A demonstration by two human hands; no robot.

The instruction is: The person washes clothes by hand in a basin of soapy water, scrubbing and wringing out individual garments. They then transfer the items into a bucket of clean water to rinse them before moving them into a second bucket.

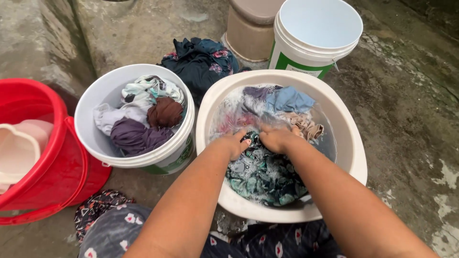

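patterned cloth (263, 177) bunched, runs from hands toward person | left hand (235, 143), right hand (276, 138) knuckles-up, side by side, both clenching cloth | white basin (356, 157) soapy

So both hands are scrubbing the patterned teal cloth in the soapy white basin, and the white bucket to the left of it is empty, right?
Not quite. The head view shows the white bucket beside the basin is not empty: it holds wrung clothes, purple, brown and pale. The rest stands: the left hand and right hand both grip the patterned teal cloth in the soapy water.
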